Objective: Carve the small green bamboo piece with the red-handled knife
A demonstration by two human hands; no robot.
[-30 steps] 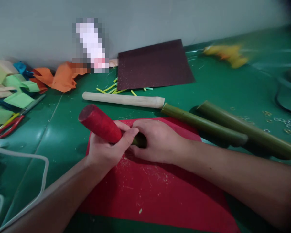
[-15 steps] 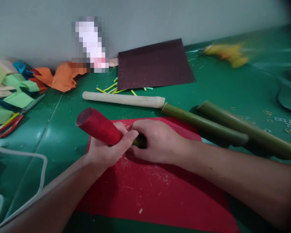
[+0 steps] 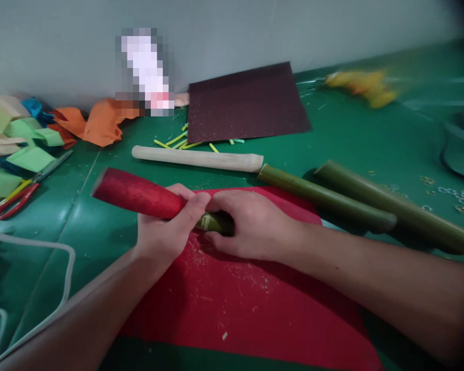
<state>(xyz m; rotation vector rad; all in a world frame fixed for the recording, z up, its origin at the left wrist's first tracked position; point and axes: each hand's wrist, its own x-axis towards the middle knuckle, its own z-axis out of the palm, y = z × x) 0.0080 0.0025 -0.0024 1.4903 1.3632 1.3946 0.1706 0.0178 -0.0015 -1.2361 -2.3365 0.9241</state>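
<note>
My left hand (image 3: 166,226) is wrapped round a thick red wooden-looking rod (image 3: 139,193), whose flat end points up and to the left. Its other end is hidden in my grip. My right hand (image 3: 251,221) is closed round a short piece of green bamboo (image 3: 214,222), part of which shows between thumb and fingers with pale scraped marks. The two hands nearly touch, and the rod meets or lies very near the bamboo; the contact is hidden. Below them lies a red sheet (image 3: 251,319) scattered with fine pale shavings.
A peeled pale stick (image 3: 197,158) and two green bamboo lengths (image 3: 325,196) lie behind the hands. A dark brown sheet (image 3: 247,103) stands further back. Scissors (image 3: 17,201), crumpled coloured paper (image 3: 104,123) and a white cord (image 3: 70,268) are at left; a yellow glue gun-like tool (image 3: 363,87) at right.
My left hand has tilted the red rod lower and swung its free end left. More of the green bamboo shows between the hands. My right hand has hardly moved.
</note>
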